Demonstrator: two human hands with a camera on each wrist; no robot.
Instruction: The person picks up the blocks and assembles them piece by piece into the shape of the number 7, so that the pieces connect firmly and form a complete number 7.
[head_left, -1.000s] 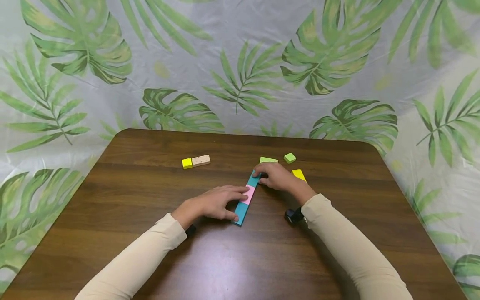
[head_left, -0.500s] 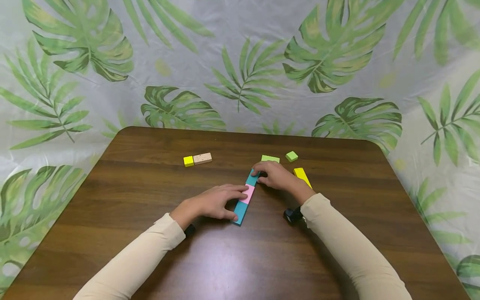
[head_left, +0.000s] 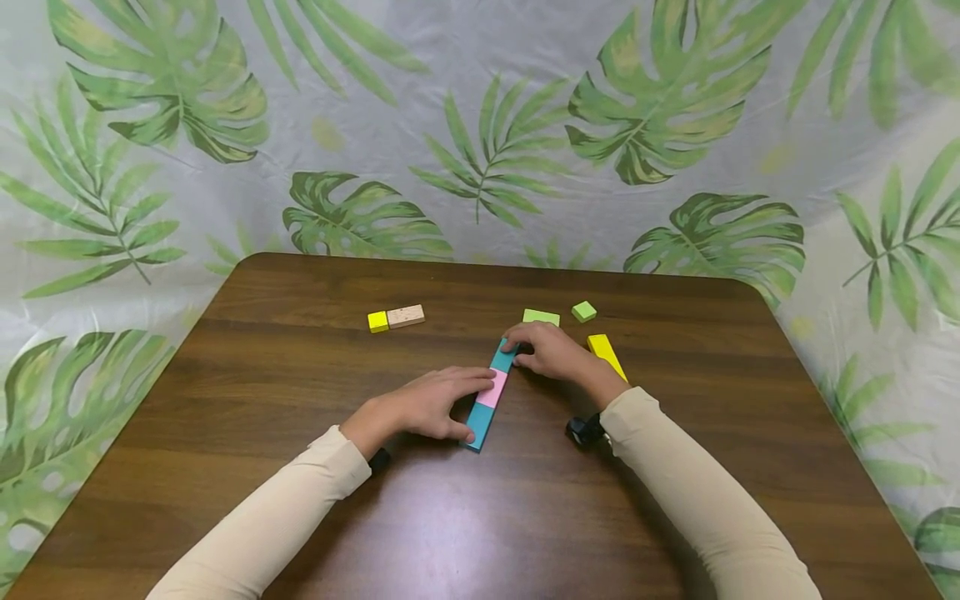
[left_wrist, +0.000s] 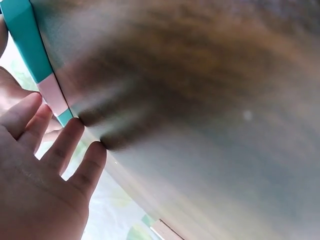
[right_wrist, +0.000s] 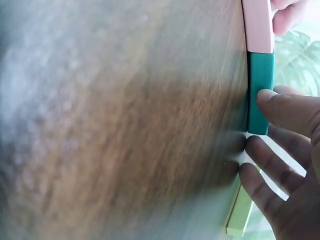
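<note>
Two teal blocks with a pink block (head_left: 491, 388) between them form a straight, slanting row on the table. My left hand (head_left: 435, 404) lies along the row's left side, its fingers extended. Its thumb touches the near teal block (head_left: 482, 423), and its fingertips reach the pink one. At the far end, my right hand (head_left: 555, 350) pinches the far teal block (right_wrist: 261, 85). In the right wrist view its thumb (right_wrist: 285, 107) presses that block's face, while the other fingers spread past the end. The left wrist view shows two left fingertips down at the table surface.
A small yellow block (head_left: 377, 322) sits end to end with a plain wooden block (head_left: 406, 316) at the back left. Behind my right hand lie a light green block (head_left: 542, 317) and a smaller green one (head_left: 584, 312). A long yellow block (head_left: 606, 357) is partly hidden by my right wrist.
The head view has shifted slightly. Both hands keep their places at the row, which sits a touch further left, and the same blocks lie around it.
</note>
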